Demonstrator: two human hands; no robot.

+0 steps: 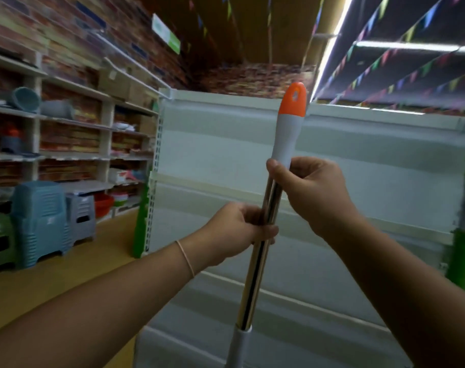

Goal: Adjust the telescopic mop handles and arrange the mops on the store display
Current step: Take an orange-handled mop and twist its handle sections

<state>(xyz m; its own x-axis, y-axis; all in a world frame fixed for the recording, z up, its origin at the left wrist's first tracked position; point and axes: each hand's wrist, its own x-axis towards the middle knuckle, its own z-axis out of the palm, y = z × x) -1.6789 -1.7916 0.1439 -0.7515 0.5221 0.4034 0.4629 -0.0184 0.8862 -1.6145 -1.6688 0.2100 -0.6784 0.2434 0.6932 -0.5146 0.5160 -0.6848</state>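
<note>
Your fingers are curled round the shiny chrome mop pole with both hands. Your left hand wraps the metal tube at its middle, thumb laid across the front, and a thin pale band circles that wrist. Your right hand sits higher, gripping the pole right where the chrome meets the white plastic grip, thumb tip pressed on the left side of the joint. The two hands are near each other but apart, with a short stretch of bare chrome between them.

You hold the pole nearly upright, leaning slightly to the right at the top. The white grip ends in an orange rounded cap with a hanging hole. Lower down, the chrome tube slides into a wider white collar at the bottom edge of the view; the mop head is out of sight.

Directly behind the pole stands a white metal display panel with a perforated upright on its left edge. To your left, pale shelves carry plastic housewares, and stacked blue plastic stools and a grey stool stand on the yellowish floor. Coloured bunting hangs from the ceiling. The frame is somewhat blurred.
</note>
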